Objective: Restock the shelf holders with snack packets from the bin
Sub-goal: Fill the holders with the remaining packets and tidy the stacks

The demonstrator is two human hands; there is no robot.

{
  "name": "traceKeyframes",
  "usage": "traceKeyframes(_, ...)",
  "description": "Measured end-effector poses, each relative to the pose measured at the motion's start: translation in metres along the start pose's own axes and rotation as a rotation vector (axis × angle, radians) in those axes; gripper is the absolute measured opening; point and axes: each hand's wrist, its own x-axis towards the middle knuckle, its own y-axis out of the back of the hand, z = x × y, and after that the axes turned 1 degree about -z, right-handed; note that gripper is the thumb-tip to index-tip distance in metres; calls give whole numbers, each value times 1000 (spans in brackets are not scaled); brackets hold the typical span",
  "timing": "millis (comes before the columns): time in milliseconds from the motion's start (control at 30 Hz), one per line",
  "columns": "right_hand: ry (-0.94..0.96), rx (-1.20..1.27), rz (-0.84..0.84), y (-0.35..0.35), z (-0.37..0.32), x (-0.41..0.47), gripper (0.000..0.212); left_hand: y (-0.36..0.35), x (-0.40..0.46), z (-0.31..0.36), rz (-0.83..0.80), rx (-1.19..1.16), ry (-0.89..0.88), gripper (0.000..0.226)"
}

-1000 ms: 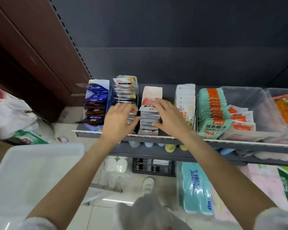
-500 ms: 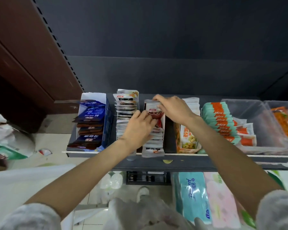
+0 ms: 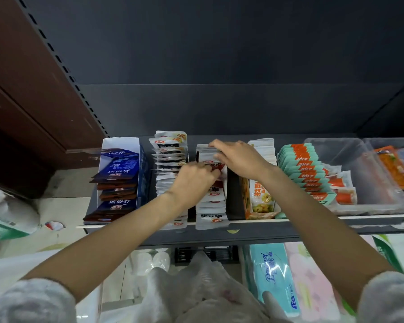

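A row of white-and-red snack packets (image 3: 211, 202) stands upright in a narrow shelf holder at the middle of the shelf. My left hand (image 3: 192, 183) reaches in from the left and pinches packets in the middle of this row. My right hand (image 3: 239, 158) lies over the back of the same row, fingers bent over the tops of the rearmost packets and thumb against their front. A white bin (image 3: 21, 262) shows only partly at the lower left, behind my left arm.
On the shelf, left to right, stand a blue packet box (image 3: 122, 180), a white packet row (image 3: 170, 159), a yellow snack box (image 3: 261, 197), orange-teal packets (image 3: 305, 170) and clear tubs (image 3: 364, 176). The shelf's front edge (image 3: 289, 221) runs across. Tissue packs (image 3: 274, 276) lie below.
Both hands have moved from the front of the middle row toward its back. The right hand now covers the rearmost packets and the left hand has followed in behind it.
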Motion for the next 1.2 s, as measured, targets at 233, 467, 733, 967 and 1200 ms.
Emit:
traceKeyframes(233,-34,449,-3,-12,4,-24,73,11,20,-24,63,-64,210,29)
traceKeyframes(467,-40,286,167,-23,7,-15,63,3,-14,0,201,-107,-175,44)
traceKeyframes(733,-26,247,184,-24,7,-16,60,-9,-18,11,-203,98,-234,34)
traceKeyframes(967,-39,245,168,-24,7,-17,59,-23,-21,18,-153,-9,-99,25)
traceKeyframes(1200,-51,464,93,-16,10,-16,52,13,5,-21,131,-57,67,33)
